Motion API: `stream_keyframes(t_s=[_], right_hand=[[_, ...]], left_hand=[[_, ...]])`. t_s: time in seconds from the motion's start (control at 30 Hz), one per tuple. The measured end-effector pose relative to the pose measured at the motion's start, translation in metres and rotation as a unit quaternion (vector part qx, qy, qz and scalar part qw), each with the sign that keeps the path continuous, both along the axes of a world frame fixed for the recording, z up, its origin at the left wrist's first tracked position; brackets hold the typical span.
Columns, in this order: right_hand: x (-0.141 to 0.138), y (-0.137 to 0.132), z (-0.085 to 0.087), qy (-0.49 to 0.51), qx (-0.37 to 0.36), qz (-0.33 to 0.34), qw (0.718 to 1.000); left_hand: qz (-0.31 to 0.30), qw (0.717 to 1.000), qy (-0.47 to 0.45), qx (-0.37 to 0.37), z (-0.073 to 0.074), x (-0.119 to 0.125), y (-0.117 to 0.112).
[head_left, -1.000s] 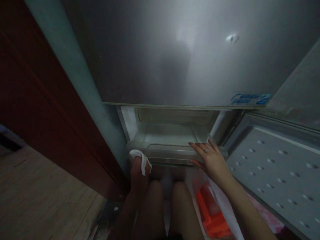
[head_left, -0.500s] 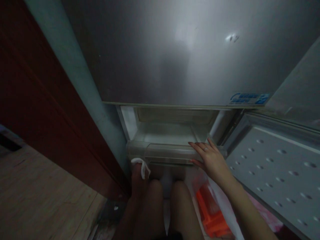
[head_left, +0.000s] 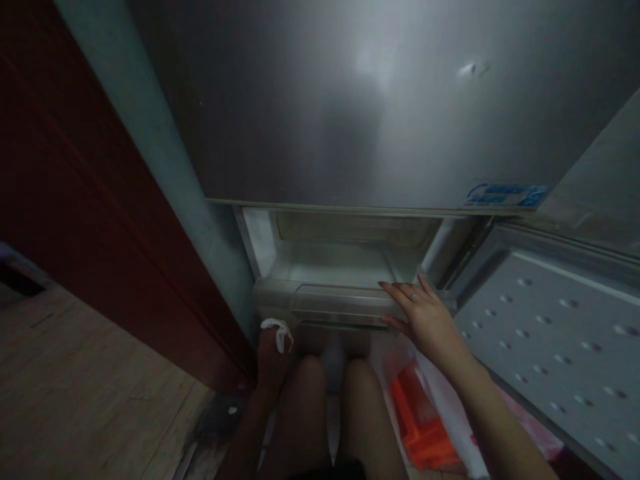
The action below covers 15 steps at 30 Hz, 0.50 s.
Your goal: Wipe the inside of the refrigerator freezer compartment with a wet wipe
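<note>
A pale translucent freezer drawer (head_left: 345, 300) is pulled part way out of the lower fridge compartment, and its inside shows a bare white bottom. My right hand (head_left: 425, 317) holds the right part of the drawer's front, fingers over the top rim and thumb lower on the front face. A ring is on one of its fingers. My left hand (head_left: 271, 343) is closed around a white cloth (head_left: 280, 332) at the drawer's lower left corner. Its fingertips are partly hidden by the cloth.
Above is the shut silver upper fridge door (head_left: 350, 120). The lower door (head_left: 550, 347) stands open at right. Below my right arm are an orange plastic container (head_left: 420, 420) and a white plastic bag (head_left: 445, 407). A dark red door frame (head_left: 125, 220) is at left.
My left hand with the cloth has shifted slightly left and down beside the drawer's corner. My right hand stays on the drawer front. The view has tilted slightly.
</note>
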State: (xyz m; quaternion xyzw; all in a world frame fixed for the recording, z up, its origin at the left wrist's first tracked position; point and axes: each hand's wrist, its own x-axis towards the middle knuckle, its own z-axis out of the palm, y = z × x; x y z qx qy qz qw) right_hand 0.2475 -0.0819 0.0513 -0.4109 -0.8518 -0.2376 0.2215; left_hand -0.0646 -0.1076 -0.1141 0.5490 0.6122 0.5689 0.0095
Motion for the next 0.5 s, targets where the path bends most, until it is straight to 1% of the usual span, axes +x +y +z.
stream_keyframes(t_s=[0.07, 0.13, 0.2, 0.3, 0.37, 0.4, 0.43, 0.5], right_hand=[[0.000, 0.000, 0.000, -0.002, -0.001, 0.000, 1.000], [0.000, 0.000, 0.001, -0.001, -0.004, -0.003, 1.000], [0.000, 0.000, 0.000, -0.001, -0.006, -0.003, 1.000], [0.001, 0.000, -0.001, 0.000, -0.006, 0.000, 1.000], [0.001, 0.000, -0.002, 0.004, -0.009, 0.000, 1.000], [0.001, 0.001, -0.002, 0.006, -0.011, 0.001, 1.000], [0.001, 0.001, -0.002, 0.008, -0.012, 0.001, 1.000], [0.001, 0.001, -0.002, 0.010, -0.012, 0.002, 1.000]], left_hand=[[-0.004, 1.000, -0.002, -0.003, -0.004, 0.000, -0.003], [-0.001, 1.000, -0.010, -0.002, 0.002, -0.002, -0.005], [0.011, 1.000, -0.024, 0.005, 0.016, -0.006, -0.004], [0.039, 0.998, -0.041, 0.037, 0.043, -0.017, 0.004], [0.040, 0.997, -0.035, 0.050, 0.054, -0.025, 0.010], [0.035, 0.998, -0.030, 0.050, 0.055, -0.029, 0.012], [0.027, 0.998, -0.024, 0.046, 0.052, -0.031, 0.013], [0.011, 0.999, -0.015, 0.033, 0.038, -0.035, 0.013]])
